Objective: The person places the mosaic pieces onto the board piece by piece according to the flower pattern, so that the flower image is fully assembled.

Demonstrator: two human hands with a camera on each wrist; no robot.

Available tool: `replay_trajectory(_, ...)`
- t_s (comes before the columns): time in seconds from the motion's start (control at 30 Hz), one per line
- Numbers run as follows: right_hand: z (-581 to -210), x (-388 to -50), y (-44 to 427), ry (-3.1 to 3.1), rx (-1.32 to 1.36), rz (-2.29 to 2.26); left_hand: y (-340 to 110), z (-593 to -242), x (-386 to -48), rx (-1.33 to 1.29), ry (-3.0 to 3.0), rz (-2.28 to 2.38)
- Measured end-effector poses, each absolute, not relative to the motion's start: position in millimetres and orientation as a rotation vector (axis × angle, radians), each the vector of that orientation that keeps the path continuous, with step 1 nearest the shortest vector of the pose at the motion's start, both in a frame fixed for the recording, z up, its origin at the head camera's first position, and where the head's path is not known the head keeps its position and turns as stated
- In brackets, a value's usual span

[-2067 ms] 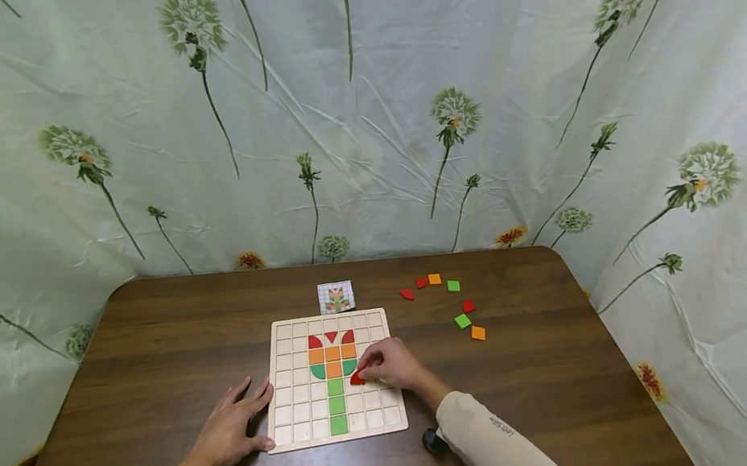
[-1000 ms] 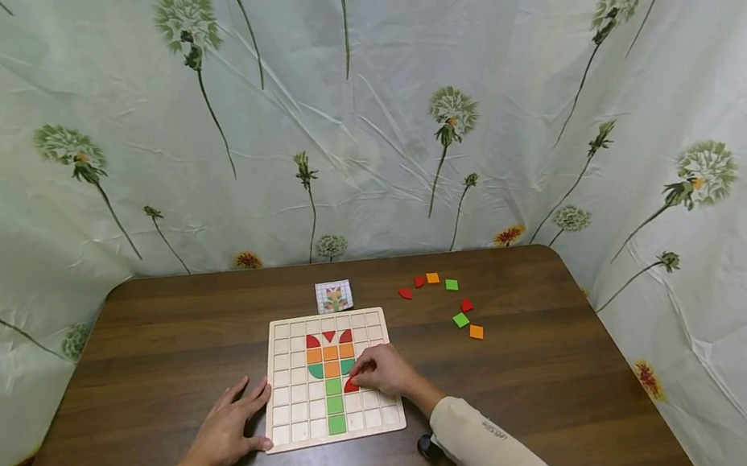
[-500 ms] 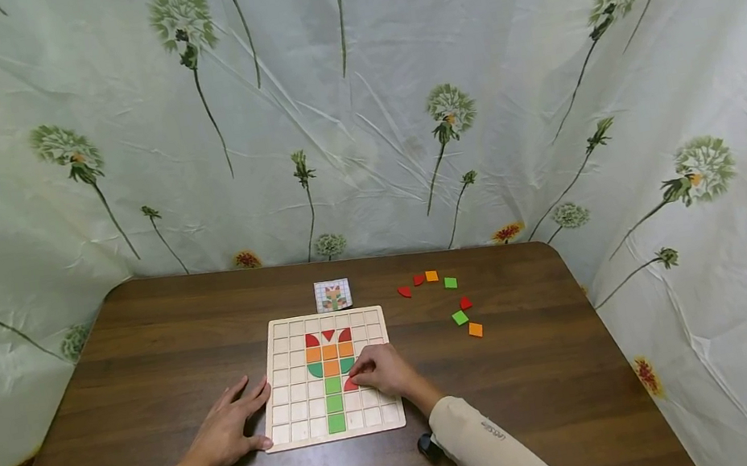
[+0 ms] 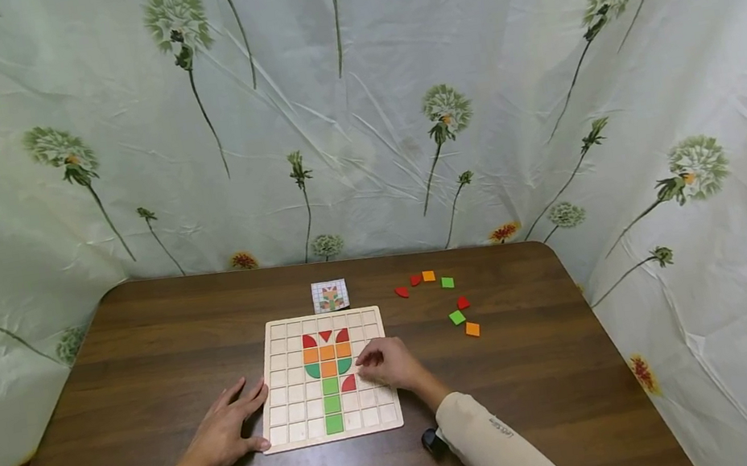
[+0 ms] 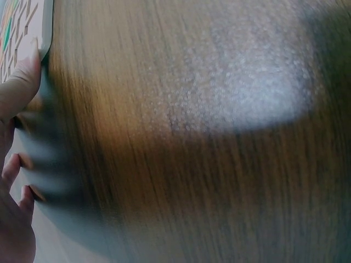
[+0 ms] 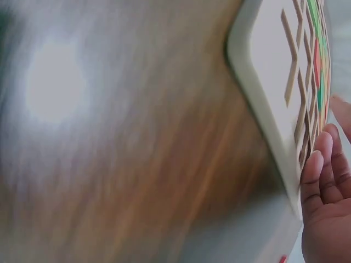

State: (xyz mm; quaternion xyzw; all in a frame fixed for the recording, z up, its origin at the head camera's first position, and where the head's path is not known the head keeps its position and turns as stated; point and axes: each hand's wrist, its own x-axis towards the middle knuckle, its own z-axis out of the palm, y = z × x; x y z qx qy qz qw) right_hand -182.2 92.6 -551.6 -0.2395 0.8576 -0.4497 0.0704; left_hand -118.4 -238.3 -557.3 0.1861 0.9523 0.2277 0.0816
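Note:
A pale gridded board (image 4: 289, 416) lies on the table, bearing a tulip-like pattern of red, orange and teal pieces over a green stem (image 4: 332, 405). One red quarter-round piece (image 4: 348, 383) sits in a cell right of the stem's top. My left hand (image 4: 224, 431) rests at the board's left edge, fingers spread, its thumb (image 5: 24, 79) touching the near-left part of the rim. Over the board's right side is my right hand (image 4: 391, 364), just right of that red piece and apart from it, fingers bent loosely with nothing visible between them.
Behind the board lies a small picture card (image 4: 330, 296) with a similar pattern. To the right are loose red pieces (image 4: 402, 292), orange squares (image 4: 473, 329) and green squares (image 4: 448, 282) on the brown table (image 4: 160, 324). A flowered cloth (image 4: 352, 187) hangs behind.
My right hand has let go of the red quarter-round piece, which now lies in a cell, and has moved slightly right and up. The left hand stays at the board's edge.

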Motion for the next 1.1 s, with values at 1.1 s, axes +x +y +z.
replay_trajectory(1.1,-560,-215,234,2.958,0.298,-1.348,-239,-556,-119,0.562,2.839,0.645)
